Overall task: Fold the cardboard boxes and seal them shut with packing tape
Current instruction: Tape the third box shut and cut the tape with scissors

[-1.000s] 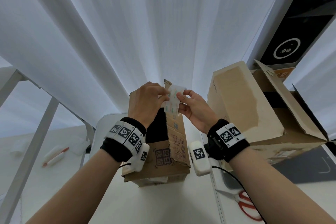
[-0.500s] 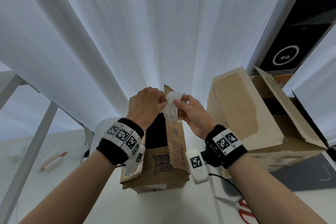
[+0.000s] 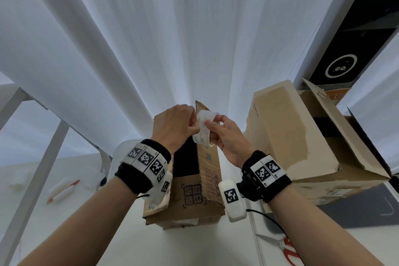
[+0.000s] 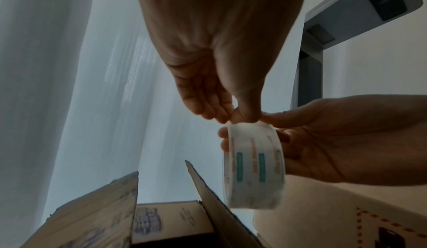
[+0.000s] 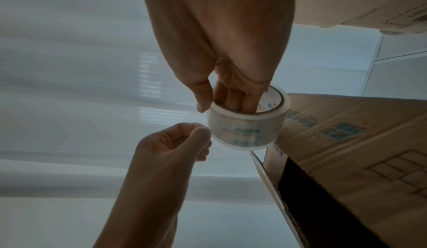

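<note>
Small cardboard box (image 3: 194,190) lower in head view than a second ago, flaps open. Tape roll (image 3: 204,129) raised above it: right hand (image 3: 228,138) gripping through core, left hand (image 3: 177,125) pinching the roll's edge.

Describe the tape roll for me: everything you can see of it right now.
The tape roll is a wide ring of clear packing tape with faint teal and orange print. The right hand holds it, fingers through the core and thumb on the outer face. The left hand pinches at its edge, apparently at the loose end, though no pulled strip is visible. It sits in the air above the small open box, apart from the cardboard.
</note>
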